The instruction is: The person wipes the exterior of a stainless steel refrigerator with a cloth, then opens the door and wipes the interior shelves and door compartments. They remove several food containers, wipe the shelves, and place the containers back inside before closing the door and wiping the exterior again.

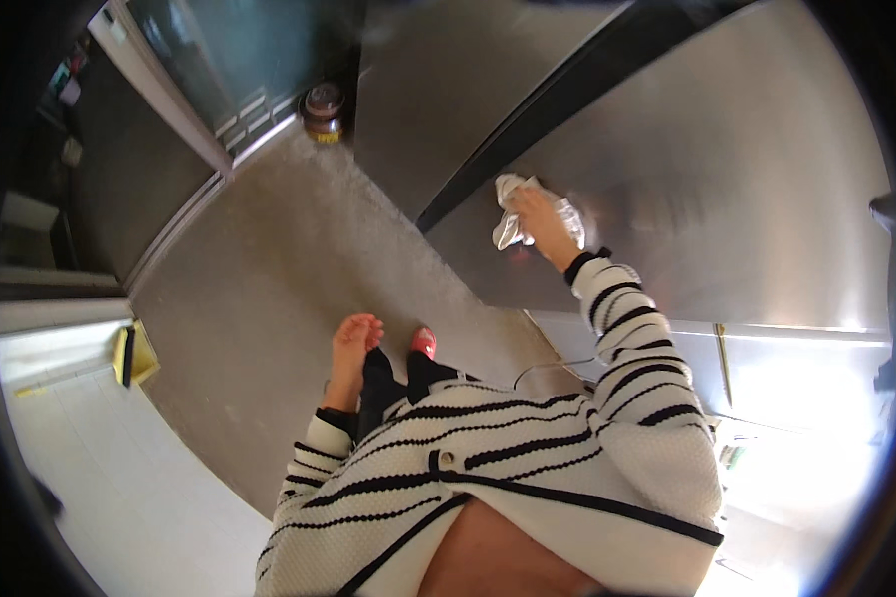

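Note:
My right hand presses a crumpled white cloth flat against a brushed stainless-steel panel, probably a refrigerator door. The cloth sticks out on both sides of the fingers, near the dark gap along the panel's edge. A blurred reflection shows in the steel around it. Low at my side hangs my left hand, with loosely bent fingers and nothing visible in it. The floor lies beneath it.
A brown jar-like container stands on the floor beside a second steel panel. Sliding-door frames line the far left. A yellow object with a black part sits by the white tiled surface. A thin cable runs near my right side.

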`<state>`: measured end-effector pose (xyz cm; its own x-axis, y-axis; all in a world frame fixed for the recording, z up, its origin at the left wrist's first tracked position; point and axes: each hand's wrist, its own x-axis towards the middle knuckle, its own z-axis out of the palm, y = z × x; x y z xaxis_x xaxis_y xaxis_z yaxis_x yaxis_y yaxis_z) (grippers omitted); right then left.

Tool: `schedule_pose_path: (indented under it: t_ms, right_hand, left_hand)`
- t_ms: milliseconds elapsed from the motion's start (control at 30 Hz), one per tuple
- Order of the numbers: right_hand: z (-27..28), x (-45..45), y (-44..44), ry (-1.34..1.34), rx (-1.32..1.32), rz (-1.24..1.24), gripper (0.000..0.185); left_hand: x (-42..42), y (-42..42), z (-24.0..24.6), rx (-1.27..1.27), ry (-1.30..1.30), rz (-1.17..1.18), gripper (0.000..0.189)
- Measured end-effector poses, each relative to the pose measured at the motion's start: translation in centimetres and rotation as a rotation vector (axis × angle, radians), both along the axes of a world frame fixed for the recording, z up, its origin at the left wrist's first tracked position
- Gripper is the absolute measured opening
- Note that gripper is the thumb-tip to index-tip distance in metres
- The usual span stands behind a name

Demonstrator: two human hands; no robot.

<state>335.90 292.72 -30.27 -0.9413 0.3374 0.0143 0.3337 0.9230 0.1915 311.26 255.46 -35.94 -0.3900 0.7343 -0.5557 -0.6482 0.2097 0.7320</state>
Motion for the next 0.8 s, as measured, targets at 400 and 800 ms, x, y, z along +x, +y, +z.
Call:
schedule_pose_path:
  t_ms: [400,800]
  right_hand:
    - [2.8,-8.1,3.4,-0.218,0.194,0.140,0.020]
    - [-25.9,-9.8,3.3,-0.804,0.429,0.271,0.029]
  left_hand:
    - [1.5,-6.5,-12.0,-0.276,0.356,-0.168,0.021]
    - [17.8,-11.5,-20.0,-0.631,0.484,-0.224,0.023]
